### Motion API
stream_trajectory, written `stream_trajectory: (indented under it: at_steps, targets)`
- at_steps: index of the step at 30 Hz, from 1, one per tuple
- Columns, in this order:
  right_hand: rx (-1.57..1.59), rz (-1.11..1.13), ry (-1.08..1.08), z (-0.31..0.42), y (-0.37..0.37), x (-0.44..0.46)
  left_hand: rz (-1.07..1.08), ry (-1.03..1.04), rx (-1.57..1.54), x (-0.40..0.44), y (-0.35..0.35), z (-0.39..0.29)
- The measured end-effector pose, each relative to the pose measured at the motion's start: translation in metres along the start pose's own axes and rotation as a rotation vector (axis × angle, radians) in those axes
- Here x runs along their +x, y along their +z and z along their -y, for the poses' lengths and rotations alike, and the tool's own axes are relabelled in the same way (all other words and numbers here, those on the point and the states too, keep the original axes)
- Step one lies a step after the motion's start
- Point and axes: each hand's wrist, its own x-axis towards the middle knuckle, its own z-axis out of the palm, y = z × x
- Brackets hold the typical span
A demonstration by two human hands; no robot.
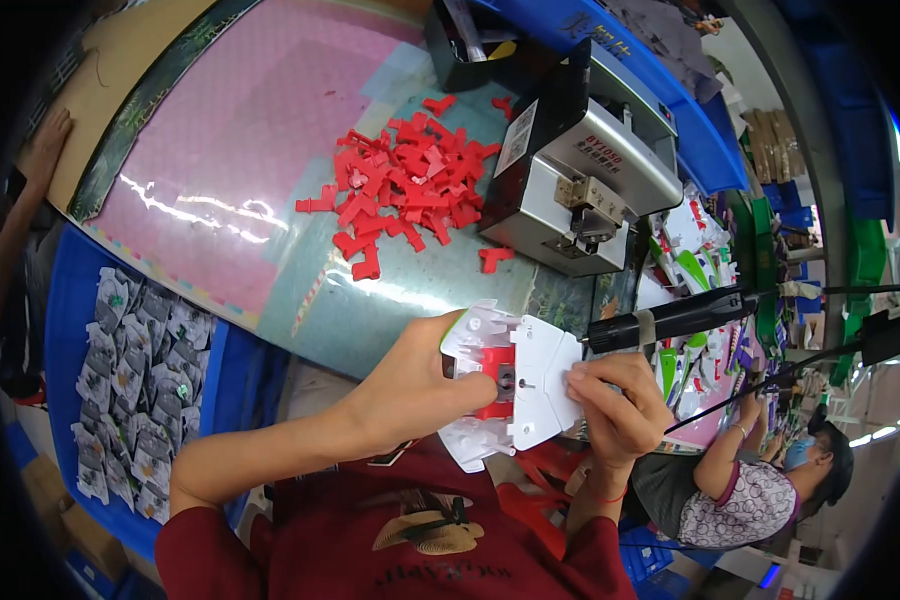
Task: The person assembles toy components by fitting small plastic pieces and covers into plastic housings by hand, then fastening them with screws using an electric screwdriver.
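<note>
A red piece [497, 357] sits in the white shell [550, 362], so this fitting seems partly done; many loose red parts [400, 180] lie on the worktop [230, 130]. The left hand [425, 380] is closed around the shell, its thumb hiding some red. The right hand [622, 400] has fingers bent together at the opposite edge; whether they pinch anything, one cannot tell.

One left hand [425, 375] and one right hand [622, 405]; one held white shell [550, 380]; one heap of red bits [410, 185], too many to count; one black screwdriver [675, 316]; one silver machine [590, 150]; one blue bin [70, 300] of gray packs [135, 350], too crowded to count.
</note>
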Motion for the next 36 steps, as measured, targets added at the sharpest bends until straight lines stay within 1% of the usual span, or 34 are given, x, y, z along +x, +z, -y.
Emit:
stream_trajectory:
  at_steps: [7, 10, 13, 17, 20, 21, 22, 25, 28, 31, 34, 36]
  targets:
    - [-0.046, 0.115, -0.015, 0.0, -0.006, 0.002, -0.005, -0.036, -0.004, 0.002, -0.002, 0.006]
    - [-0.018, 0.167, 0.024, 0.006, -0.009, 0.005, -0.021, -0.081, -0.014, 0.001, -0.002, 0.005]
    - [0.095, 0.279, 0.123, 0.002, -0.013, 0.007, -0.022, -0.026, -0.023, 0.0, -0.003, 0.01]
    - [0.33, 0.316, 0.206, -0.019, 0.0, 0.003, -0.05, -0.053, -0.02, -0.003, -0.007, 0.013]
    - [0.314, 0.37, 0.229, -0.013, 0.003, 0.009, -0.056, -0.071, 0.009, -0.006, -0.008, 0.01]
    - [0.293, 0.478, 0.155, -0.017, 0.0, 0.009, -0.061, -0.07, 0.034, -0.007, -0.008, 0.01]
    - [0.271, 0.487, 0.148, -0.014, 0.0, 0.01, -0.066, -0.067, 0.059, -0.007, -0.008, 0.009]
    - [0.247, 0.524, 0.158, 0.001, 0.0, 0.011, -0.058, 0.058, 0.167, -0.007, -0.008, 0.015]
    - [0.262, 0.449, 0.209, 0.011, 0.006, 0.005, -0.03, 0.129, 0.239, -0.007, -0.006, 0.012]
    - [0.347, 0.377, 0.234, 0.013, 0.01, 0.001, -0.007, 0.166, 0.309, -0.009, -0.004, 0.008]
    - [0.34, 0.35, 0.225, 0.014, 0.012, 0.001, -0.013, 0.171, 0.351, -0.009, -0.003, 0.006]
    - [0.344, 0.377, 0.227, 0.012, 0.011, 0.003, -0.014, 0.174, 0.351, -0.007, -0.003, 0.007]
